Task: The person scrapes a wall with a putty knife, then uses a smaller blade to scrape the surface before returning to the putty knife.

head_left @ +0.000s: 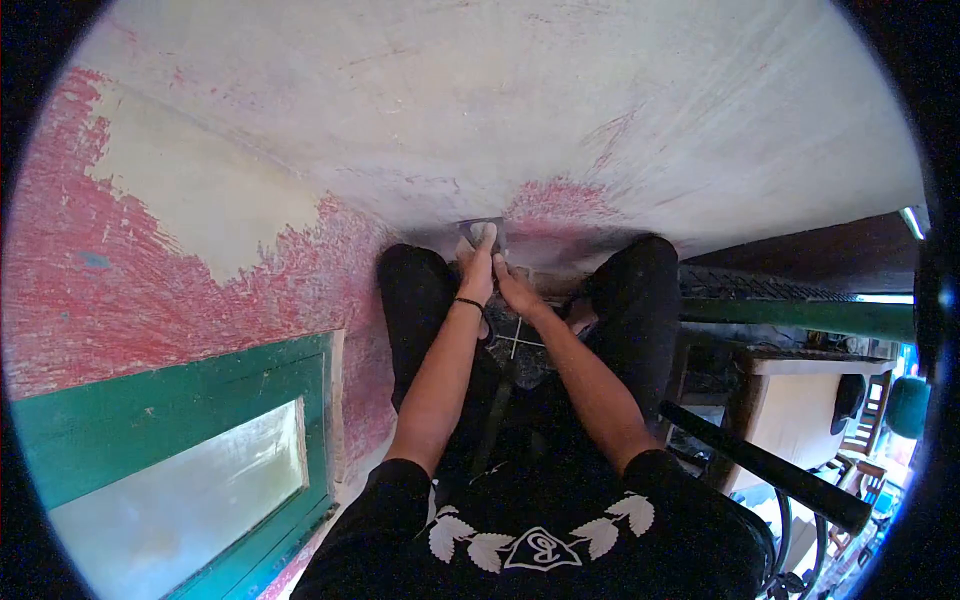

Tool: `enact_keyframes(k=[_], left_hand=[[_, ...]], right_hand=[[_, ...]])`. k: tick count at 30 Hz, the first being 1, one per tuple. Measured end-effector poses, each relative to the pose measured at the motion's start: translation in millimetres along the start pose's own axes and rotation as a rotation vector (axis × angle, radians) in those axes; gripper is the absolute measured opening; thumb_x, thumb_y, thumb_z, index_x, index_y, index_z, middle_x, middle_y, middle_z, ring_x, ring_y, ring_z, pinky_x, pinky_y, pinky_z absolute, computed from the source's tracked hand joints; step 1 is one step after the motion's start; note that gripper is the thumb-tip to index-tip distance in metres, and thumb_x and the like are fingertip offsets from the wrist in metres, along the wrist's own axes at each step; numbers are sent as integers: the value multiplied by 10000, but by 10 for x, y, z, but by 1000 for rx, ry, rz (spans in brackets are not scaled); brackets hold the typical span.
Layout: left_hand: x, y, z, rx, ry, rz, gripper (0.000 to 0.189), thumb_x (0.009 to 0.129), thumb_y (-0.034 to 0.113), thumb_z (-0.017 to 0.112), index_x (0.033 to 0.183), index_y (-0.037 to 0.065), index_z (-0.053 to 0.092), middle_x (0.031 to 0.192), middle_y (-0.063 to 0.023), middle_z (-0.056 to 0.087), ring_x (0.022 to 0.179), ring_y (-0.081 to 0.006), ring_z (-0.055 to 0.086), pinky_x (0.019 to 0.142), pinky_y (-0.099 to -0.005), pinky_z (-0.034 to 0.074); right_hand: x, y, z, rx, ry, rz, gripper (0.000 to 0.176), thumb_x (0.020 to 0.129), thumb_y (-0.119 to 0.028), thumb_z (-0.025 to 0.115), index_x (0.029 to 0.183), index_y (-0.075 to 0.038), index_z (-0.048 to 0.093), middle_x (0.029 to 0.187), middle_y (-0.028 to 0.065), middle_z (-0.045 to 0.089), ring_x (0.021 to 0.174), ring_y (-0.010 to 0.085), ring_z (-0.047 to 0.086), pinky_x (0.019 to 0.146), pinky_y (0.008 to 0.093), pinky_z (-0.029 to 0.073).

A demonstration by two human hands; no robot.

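Observation:
Down by the wall (560, 90), my left hand (478, 268) is closed on a putty knife (497, 226), its flat grey blade near the wall's lower part. Pale material shows at the fingertips. My right hand (517, 289) is right beside the left, its fingers curled and touching or almost touching it. What it grips, if anything, is hidden. The wall is covered with whitish putty, with a scratched red patch (563, 200) just right of the blade. Both hands are between my bent knees, and a dark band is on my left wrist.
At left, a red wall (90, 260) with pale patches meets a green-framed window (180, 365). Dark tiles (520, 345) lie below my hands. At right are a green pole (800, 317), a black bar (770, 468) close to my elbow, and wooden furniture (790, 415).

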State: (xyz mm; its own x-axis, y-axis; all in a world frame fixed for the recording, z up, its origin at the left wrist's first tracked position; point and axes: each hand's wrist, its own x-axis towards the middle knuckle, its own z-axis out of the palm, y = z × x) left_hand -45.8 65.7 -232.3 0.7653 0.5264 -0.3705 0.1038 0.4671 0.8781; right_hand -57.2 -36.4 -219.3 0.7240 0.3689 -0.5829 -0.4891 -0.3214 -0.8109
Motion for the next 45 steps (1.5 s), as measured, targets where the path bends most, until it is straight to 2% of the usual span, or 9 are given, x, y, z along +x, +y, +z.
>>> enact_keyframes(k=[9, 15, 21, 27, 28, 31, 35, 42, 45], left_hand=[[-70, 41, 53, -51, 55, -69, 393, 872, 268, 784, 1116, 40, 579, 983, -57, 629, 804, -167, 611, 619, -318, 548], [-12, 34, -47, 91, 15, -6, 480, 849, 296, 806, 1164, 28, 563, 1014, -76, 635, 786, -173, 608, 596, -334, 556], [-174, 330, 136, 134, 71, 205, 431, 854, 340, 794, 1116, 50, 612, 939, -18, 635, 750, -125, 571, 600, -292, 490], [166, -346, -122, 311, 243, 148, 417, 856, 337, 793, 1089, 44, 610, 930, -21, 637, 722, -122, 567, 579, -291, 459], [135, -298, -83, 314, 232, 275, 416, 866, 334, 785, 1103, 45, 603, 930, -29, 640, 727, -127, 574, 586, -290, 472], [-82, 98, 94, 37, 112, 111, 420, 865, 307, 790, 1135, 50, 596, 945, -32, 642, 750, -135, 582, 602, -287, 486], [123, -166, -22, 164, 186, 84, 407, 862, 269, 796, 1134, 48, 588, 974, -32, 638, 789, -153, 599, 599, -297, 521], [-9, 40, -6, 113, 73, 118, 350, 896, 275, 754, 1135, 82, 586, 987, -23, 626, 801, -151, 599, 592, -324, 550], [28, -90, -24, 108, 147, 123, 414, 855, 290, 805, 1103, 24, 607, 994, -50, 647, 820, -143, 598, 631, -301, 511]], right_hand=[[95, 148, 40, -36, -24, -46, 782, 1026, -623, 297, 1349, 43, 549, 1316, 241, 606, 1248, 364, 543, 1077, 434, 375], [484, 634, 160, 50, -89, -105, 784, 1026, -624, 285, 1390, 32, 512, 1398, 252, 545, 1329, 404, 477, 1119, 439, 342], [334, 301, 162, 107, -99, 14, 797, 1019, -631, 311, 1399, 45, 494, 1425, 263, 515, 1360, 399, 448, 1125, 436, 335], [612, 719, 139, 34, -170, -10, 812, 1013, -637, 306, 1337, 70, 537, 1228, 258, 637, 1140, 358, 594, 1001, 467, 443], [545, 562, 128, 20, -177, -14, 815, 1011, -639, 305, 1329, 74, 542, 1207, 256, 648, 1115, 352, 606, 983, 471, 456], [302, 223, -10, -1, -189, 43, 825, 1003, -654, 308, 1319, 69, 547, 1193, 252, 648, 1098, 339, 613, 943, 470, 481], [308, 316, -16, -58, -152, 94, 826, 993, -671, 321, 1290, 59, 568, 1136, 236, 662, 1040, 322, 637, 876, 443, 510], [-160, -299, -120, 13, -207, 132, 880, 978, -700, 319, 1362, 65, 525, 1355, 270, 564, 1293, 358, 520, 1051, 436, 418], [443, 422, 28, 2, -217, 101, 872, 981, -695, 319, 1351, 65, 535, 1324, 262, 587, 1255, 355, 548, 1048, 444, 415]])
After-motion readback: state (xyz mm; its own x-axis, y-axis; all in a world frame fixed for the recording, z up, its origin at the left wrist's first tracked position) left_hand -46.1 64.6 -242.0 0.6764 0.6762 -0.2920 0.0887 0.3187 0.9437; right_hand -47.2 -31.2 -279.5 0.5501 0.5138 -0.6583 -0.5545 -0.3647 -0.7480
